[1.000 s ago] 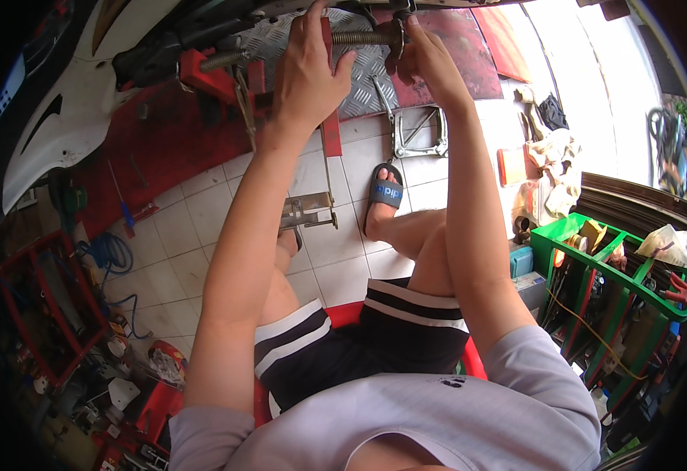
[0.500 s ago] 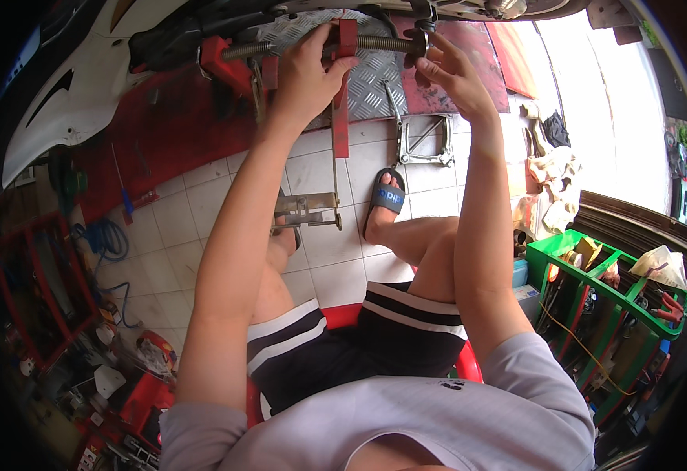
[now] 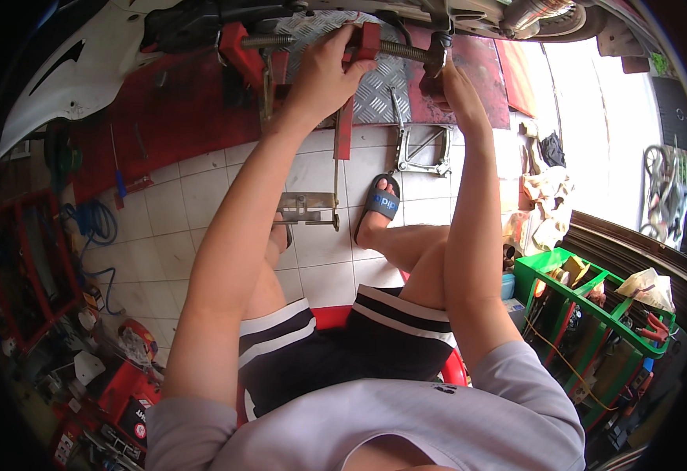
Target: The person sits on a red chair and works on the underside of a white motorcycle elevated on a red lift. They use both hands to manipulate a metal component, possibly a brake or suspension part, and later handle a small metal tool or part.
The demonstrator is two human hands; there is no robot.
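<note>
Right hand point(image 3: 460, 88) shows a changed pose since half a second ago: its fingers, spread apart at the fitting then, now lie close together, extended along the right side of the one dark end fitting point(image 3: 437, 56).

Hands in view: two. Left hand's grip is closed about the right red block point(image 3: 369, 39), with the thumb against its lower part. Right hand's grip is seen nearly edge-on; whether it is closed on the fitting cannot be told.

Red blocks: two, the left red block point(image 3: 241, 49) standing well apart from the other. Threaded rod point(image 3: 405, 52): two lengths visible at the far middle, one by each block; the left hand covers the stretch between, so their joining cannot be confirmed. The right length reaches the end fitting.

Below the hands: one red bar point(image 3: 344, 133), one steel bracket point(image 3: 310, 201) and, farther right, one silver frame point(image 3: 443, 166) on the tiled floor.

Left side: one blue-handled screwdriver point(image 3: 120, 185), one coiled blue hose point(image 3: 98, 229). Near right: one green rack point(image 3: 533, 272) with one pair of red-handled pliers point(image 3: 657, 328).
</note>
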